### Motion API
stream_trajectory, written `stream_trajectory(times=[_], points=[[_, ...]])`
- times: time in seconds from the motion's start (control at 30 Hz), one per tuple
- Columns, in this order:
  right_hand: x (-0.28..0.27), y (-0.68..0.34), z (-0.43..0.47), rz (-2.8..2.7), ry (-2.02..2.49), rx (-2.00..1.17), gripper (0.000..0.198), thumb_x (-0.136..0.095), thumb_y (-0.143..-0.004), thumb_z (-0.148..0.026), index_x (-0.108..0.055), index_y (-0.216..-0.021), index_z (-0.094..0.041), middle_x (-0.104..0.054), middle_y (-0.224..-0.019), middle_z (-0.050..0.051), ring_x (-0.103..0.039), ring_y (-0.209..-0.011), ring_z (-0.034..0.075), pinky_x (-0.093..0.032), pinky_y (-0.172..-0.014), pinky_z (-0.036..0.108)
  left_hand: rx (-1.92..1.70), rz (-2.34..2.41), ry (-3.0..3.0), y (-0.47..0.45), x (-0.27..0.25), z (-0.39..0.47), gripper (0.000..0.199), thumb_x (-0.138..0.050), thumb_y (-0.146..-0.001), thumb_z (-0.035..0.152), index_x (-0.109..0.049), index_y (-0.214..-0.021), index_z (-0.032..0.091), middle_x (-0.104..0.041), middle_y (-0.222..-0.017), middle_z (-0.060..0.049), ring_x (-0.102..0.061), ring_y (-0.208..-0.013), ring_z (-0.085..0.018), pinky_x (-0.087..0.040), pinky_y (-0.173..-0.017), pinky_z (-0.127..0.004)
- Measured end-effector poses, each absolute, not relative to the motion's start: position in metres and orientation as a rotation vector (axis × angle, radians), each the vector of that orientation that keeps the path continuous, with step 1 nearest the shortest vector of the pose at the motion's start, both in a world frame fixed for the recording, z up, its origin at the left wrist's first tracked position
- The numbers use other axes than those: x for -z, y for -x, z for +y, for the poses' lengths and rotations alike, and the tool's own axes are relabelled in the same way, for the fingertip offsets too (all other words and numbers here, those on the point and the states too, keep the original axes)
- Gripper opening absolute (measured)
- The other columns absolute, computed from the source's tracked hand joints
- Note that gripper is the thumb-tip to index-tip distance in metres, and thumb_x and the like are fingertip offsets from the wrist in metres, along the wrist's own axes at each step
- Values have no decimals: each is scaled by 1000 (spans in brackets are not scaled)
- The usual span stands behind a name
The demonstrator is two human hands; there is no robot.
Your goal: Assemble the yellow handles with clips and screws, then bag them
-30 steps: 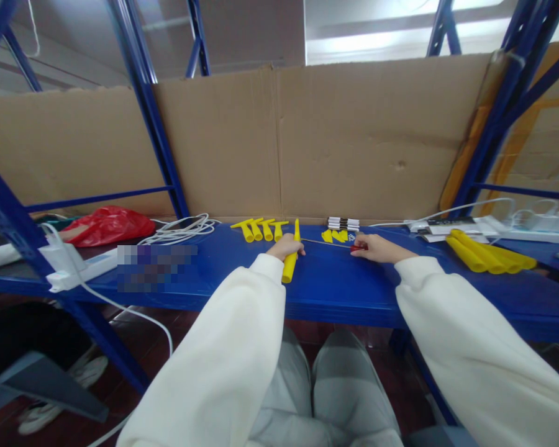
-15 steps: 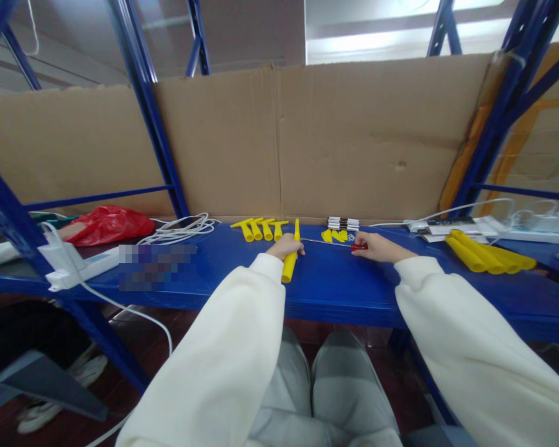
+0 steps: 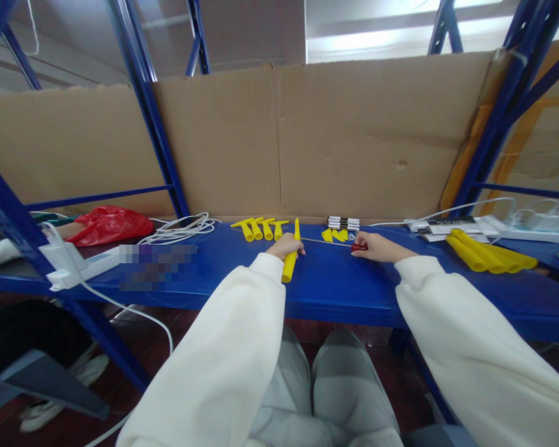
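Note:
Closed round a yellow T-shaped piece (image 3: 289, 268), my left hand (image 3: 283, 246) keeps its tubular end toward me over the blue shelf (image 3: 340, 279). My right hand (image 3: 375, 247) grips the red handle of a screwdriver (image 3: 327, 241). Its thin metal shaft points left and its tip reaches the yellow piece by my left fingers; exactly where it meets the piece is hidden. Several similar yellow T-shaped pieces (image 3: 265, 231) lie in a row behind my left hand. Small flat yellow parts (image 3: 336, 236) lie between the hands, farther back, with a stack of white and black strips (image 3: 343, 223) behind them.
Several yellow tubes (image 3: 487, 254) lie on the right, near white packets and a power strip (image 3: 538, 236). A coiled white cable (image 3: 181, 230), red plastic bag (image 3: 112, 225) and white power strip (image 3: 97, 264) are on the left. Cardboard (image 3: 335, 136) stands behind the shelf.

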State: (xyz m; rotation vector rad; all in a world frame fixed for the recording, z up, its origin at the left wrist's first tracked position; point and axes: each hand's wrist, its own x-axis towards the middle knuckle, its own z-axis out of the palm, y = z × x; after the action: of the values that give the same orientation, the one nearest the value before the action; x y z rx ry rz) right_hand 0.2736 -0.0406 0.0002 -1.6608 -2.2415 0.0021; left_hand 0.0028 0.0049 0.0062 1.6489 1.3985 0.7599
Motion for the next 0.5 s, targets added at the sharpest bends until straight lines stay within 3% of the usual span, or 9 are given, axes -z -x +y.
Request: stream_trajectory(times=[0.33,0.5], points=[[-5,-273,-43,-2344,1670,48,30,-49,-90,-39,-71,-84,-19,-71,-79,9,-64,-73,22,-47,-67,31,-748,1354,-1655,-2,-5,4,24,-59,-63,-4,-51,-55,16,-54,-48,1,-49,-45,-11,-39,-48,-23],[-4,-270,-42,-2289,1699,15,22,-56,-87,-36,-69,-88,-18,-72,-83,8,-64,-71,20,-47,-66,30,-742,1354,-1670,-2,-5,5,22,-59,-63,-3,-53,-54,16,-56,-50,0,-50,-47,-12,-41,-50,-24]])
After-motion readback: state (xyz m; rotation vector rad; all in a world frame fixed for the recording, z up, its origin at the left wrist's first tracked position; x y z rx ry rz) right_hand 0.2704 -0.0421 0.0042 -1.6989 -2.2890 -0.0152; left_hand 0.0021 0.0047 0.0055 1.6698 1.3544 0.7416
